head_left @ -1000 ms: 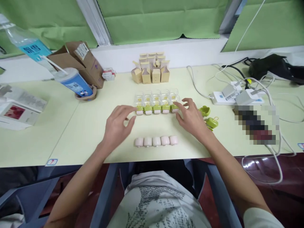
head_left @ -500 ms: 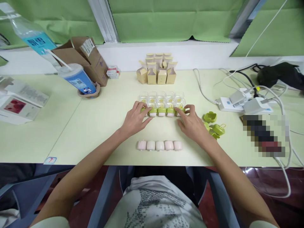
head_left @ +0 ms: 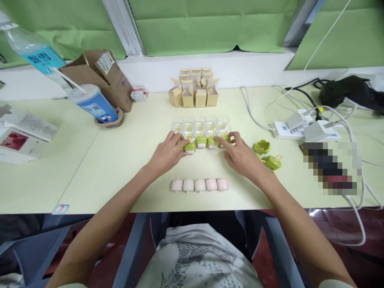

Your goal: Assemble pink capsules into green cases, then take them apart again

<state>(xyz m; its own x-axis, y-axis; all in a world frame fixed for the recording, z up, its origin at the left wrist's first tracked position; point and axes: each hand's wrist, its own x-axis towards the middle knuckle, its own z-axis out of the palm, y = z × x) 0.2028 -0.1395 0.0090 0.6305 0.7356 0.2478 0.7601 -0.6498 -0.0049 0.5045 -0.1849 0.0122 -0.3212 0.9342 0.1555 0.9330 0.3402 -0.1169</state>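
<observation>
A row of small green-and-pink pieces (head_left: 201,142) lies mid-table, with a row of clear plastic cases (head_left: 200,124) right behind it. My left hand (head_left: 168,154) rests at the row's left end, its fingers curled over the two leftmost pieces, one of them pulled slightly nearer. My right hand (head_left: 241,156) touches the right end, forefinger and thumb pinching the last piece. Closer to me lies a row of several pink pieces (head_left: 200,185), untouched.
Small tan cartons (head_left: 195,93) stand behind the cases. Two loose green parts (head_left: 267,154) lie right of my right hand. A power strip with cables (head_left: 303,128) is at the right. A blue cup (head_left: 93,105), a cardboard box (head_left: 103,74) and a bottle (head_left: 33,54) are at the left.
Both hands moved in from either side onto the ends of the green-and-pink row. The left-end piece has shifted a little towards me.
</observation>
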